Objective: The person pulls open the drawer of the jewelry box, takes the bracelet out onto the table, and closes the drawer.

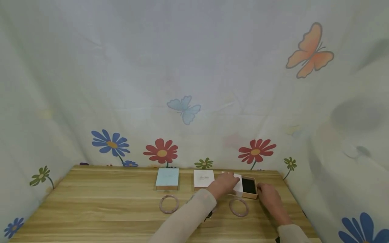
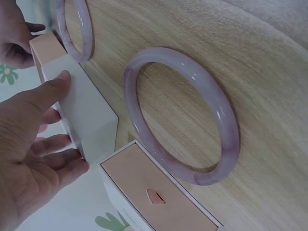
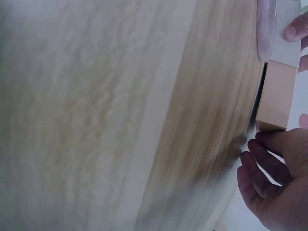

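Observation:
A white sliding gift box (image 2: 89,106) stands at the right of the row, its peach drawer (image 3: 278,94) partly out to the right and showing a black lining. My left hand (image 1: 224,185) grips the white sleeve, thumb on its front side and fingers across the other side. At the drawer's outer end is my right hand (image 1: 270,199); a fingertip touches that end while the other fingers bend loosely beside it. Just in front of this box lies a pale purple bangle (image 1: 238,207). Another bangle (image 2: 180,115) lies nearer the left wrist, mostly hidden behind my left forearm in the head view.
A closed white box (image 1: 204,179) stands left of the partly open one, with a light blue box (image 1: 167,179) farther left. In front of the blue box lies a third bangle (image 1: 169,204). A flowered curtain (image 1: 127,101) hangs behind the wooden table (image 1: 100,202).

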`<action>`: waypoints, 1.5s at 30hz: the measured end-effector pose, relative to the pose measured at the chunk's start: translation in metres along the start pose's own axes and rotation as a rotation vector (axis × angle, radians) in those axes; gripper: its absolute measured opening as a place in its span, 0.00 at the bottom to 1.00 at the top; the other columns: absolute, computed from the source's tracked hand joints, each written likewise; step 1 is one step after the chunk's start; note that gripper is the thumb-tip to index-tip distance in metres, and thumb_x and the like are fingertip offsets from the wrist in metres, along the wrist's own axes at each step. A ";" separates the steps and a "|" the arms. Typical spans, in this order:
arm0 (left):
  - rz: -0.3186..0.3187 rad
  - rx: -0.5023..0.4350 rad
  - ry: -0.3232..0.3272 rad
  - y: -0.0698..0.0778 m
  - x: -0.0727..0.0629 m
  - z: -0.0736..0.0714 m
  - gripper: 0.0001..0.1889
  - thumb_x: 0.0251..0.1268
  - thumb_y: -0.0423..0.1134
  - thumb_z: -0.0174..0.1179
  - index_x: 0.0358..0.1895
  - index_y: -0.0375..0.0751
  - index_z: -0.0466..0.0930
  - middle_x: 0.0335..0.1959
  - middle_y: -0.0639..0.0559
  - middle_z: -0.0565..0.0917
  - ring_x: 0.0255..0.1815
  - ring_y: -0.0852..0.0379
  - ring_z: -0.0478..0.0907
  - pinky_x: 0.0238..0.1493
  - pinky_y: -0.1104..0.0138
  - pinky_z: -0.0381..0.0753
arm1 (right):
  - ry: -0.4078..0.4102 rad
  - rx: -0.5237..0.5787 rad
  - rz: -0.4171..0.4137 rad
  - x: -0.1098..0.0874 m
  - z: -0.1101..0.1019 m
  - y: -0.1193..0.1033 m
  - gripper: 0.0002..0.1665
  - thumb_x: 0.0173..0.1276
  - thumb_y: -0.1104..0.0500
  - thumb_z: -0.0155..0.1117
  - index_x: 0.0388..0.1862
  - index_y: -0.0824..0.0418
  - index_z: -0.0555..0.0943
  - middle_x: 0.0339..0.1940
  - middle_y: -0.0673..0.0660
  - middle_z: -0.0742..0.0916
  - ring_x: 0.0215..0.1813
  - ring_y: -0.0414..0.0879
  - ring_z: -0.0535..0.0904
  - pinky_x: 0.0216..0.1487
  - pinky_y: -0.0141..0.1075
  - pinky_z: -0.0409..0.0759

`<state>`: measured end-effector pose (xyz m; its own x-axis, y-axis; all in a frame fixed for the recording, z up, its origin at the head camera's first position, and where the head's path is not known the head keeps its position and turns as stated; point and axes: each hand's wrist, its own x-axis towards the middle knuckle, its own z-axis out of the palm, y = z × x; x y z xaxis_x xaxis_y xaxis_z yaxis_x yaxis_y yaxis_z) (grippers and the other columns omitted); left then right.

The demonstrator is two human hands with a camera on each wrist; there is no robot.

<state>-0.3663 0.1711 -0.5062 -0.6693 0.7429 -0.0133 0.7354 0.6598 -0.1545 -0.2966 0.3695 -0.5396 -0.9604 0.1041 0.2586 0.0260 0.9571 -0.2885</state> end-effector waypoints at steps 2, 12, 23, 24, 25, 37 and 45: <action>-0.002 -0.004 0.000 0.000 -0.001 -0.001 0.28 0.62 0.60 0.69 0.63 0.56 0.79 0.59 0.53 0.81 0.58 0.55 0.79 0.56 0.65 0.80 | 0.001 0.005 0.001 0.000 0.001 -0.002 0.07 0.70 0.66 0.62 0.35 0.67 0.86 0.32 0.62 0.88 0.34 0.54 0.84 0.34 0.51 0.80; 0.007 -0.006 0.004 0.000 -0.004 -0.003 0.27 0.62 0.60 0.69 0.61 0.55 0.80 0.57 0.53 0.82 0.57 0.55 0.79 0.56 0.65 0.80 | -0.005 0.010 0.027 0.002 0.007 -0.007 0.07 0.71 0.66 0.62 0.36 0.67 0.86 0.34 0.64 0.89 0.38 0.58 0.85 0.39 0.53 0.83; 0.005 -0.002 0.055 -0.001 0.004 0.009 0.26 0.59 0.60 0.71 0.59 0.57 0.82 0.49 0.55 0.83 0.49 0.57 0.81 0.48 0.65 0.82 | 0.011 0.040 -0.022 0.002 0.008 -0.012 0.07 0.69 0.67 0.63 0.31 0.64 0.86 0.31 0.61 0.88 0.34 0.56 0.85 0.34 0.52 0.80; 0.006 -0.003 0.057 -0.001 0.005 0.010 0.27 0.59 0.60 0.71 0.59 0.57 0.82 0.49 0.55 0.83 0.49 0.57 0.81 0.48 0.65 0.82 | 0.008 0.039 -0.024 0.002 0.008 -0.012 0.07 0.69 0.67 0.63 0.31 0.64 0.86 0.31 0.61 0.88 0.34 0.55 0.85 0.33 0.51 0.80; 0.007 -0.004 0.057 -0.001 0.006 0.011 0.27 0.59 0.60 0.71 0.59 0.57 0.82 0.49 0.55 0.83 0.49 0.57 0.81 0.49 0.65 0.82 | 0.009 0.039 -0.025 0.002 0.008 -0.013 0.07 0.69 0.67 0.63 0.31 0.64 0.86 0.31 0.61 0.88 0.34 0.55 0.85 0.34 0.51 0.80; 0.003 -0.024 0.038 -0.001 0.004 0.009 0.28 0.60 0.60 0.70 0.62 0.57 0.80 0.53 0.54 0.82 0.53 0.56 0.81 0.51 0.65 0.81 | 0.011 0.024 -0.060 0.003 0.013 -0.016 0.06 0.69 0.67 0.64 0.32 0.63 0.86 0.32 0.61 0.89 0.35 0.57 0.86 0.34 0.52 0.81; 0.007 -0.013 0.044 -0.002 0.003 0.008 0.27 0.61 0.60 0.70 0.61 0.57 0.81 0.52 0.54 0.82 0.51 0.56 0.81 0.50 0.65 0.81 | 0.019 0.019 -0.057 0.005 0.015 -0.017 0.05 0.67 0.66 0.66 0.32 0.63 0.86 0.32 0.60 0.89 0.35 0.57 0.86 0.35 0.53 0.81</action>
<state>-0.3705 0.1714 -0.5140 -0.6588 0.7518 0.0289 0.7418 0.6555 -0.1416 -0.3059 0.3499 -0.5475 -0.9547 0.0551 0.2923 -0.0336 0.9565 -0.2899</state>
